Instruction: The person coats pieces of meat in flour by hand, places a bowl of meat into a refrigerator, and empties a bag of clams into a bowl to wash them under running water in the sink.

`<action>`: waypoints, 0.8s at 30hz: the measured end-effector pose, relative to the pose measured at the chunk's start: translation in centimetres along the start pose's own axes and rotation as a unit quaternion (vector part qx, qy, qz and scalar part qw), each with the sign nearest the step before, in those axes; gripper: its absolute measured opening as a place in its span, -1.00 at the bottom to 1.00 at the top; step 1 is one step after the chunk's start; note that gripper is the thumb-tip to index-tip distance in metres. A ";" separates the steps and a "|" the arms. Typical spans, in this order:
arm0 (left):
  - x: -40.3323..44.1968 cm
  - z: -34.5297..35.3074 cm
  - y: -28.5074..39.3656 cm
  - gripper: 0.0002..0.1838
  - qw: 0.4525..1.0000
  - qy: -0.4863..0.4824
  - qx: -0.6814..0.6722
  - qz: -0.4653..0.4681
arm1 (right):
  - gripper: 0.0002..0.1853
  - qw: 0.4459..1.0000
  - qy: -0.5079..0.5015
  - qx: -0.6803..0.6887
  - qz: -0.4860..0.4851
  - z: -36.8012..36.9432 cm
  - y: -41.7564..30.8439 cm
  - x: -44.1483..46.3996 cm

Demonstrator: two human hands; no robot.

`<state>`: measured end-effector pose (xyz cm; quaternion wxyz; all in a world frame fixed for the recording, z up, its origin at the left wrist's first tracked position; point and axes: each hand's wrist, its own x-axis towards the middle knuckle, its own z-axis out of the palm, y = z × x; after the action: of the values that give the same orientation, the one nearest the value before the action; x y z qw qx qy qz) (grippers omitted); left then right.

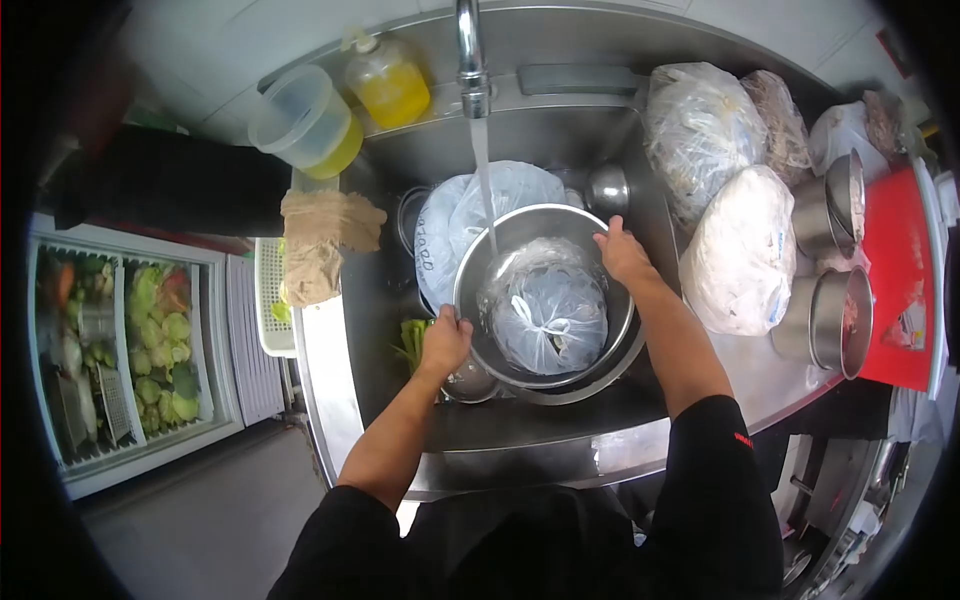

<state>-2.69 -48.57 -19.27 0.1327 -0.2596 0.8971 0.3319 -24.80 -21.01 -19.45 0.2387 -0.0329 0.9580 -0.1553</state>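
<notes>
Both my hands grip the rim of a round steel bowl (620,330) in the sink. My left hand (444,343) is closed on its left side, and my right hand (624,252) on its upper right edge. Inside the bowl sits a knotted clear plastic bag (550,318) in water; its contents are hard to make out. A stream of water runs from the tap (474,70) into the bowl's left part. Behind the bowl lies a pale plastic bag (515,190) with dark writing. Another steel vessel shows beneath the bowl.
Large plastic-wrapped bundles (742,250) and steel pots (835,320) stand on the right counter, beside a red board (900,260). Green stalks (410,340) lie in the sink's left. A brown cloth (315,240), a plastic tub (300,120) and a yellow-liquid bottle (390,88) are at left.
</notes>
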 end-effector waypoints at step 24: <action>2.6 -5.7 -1.7 -0.55 0.995 0.064 -0.062 -0.044 | -0.50 0.993 -0.096 -0.050 0.041 -2.0 -4.4 -5.5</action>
<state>-4.30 -54.40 -16.98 0.0729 -0.3274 0.8692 0.3634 -20.94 -23.89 -13.94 0.3337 -0.0205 0.9378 -0.0934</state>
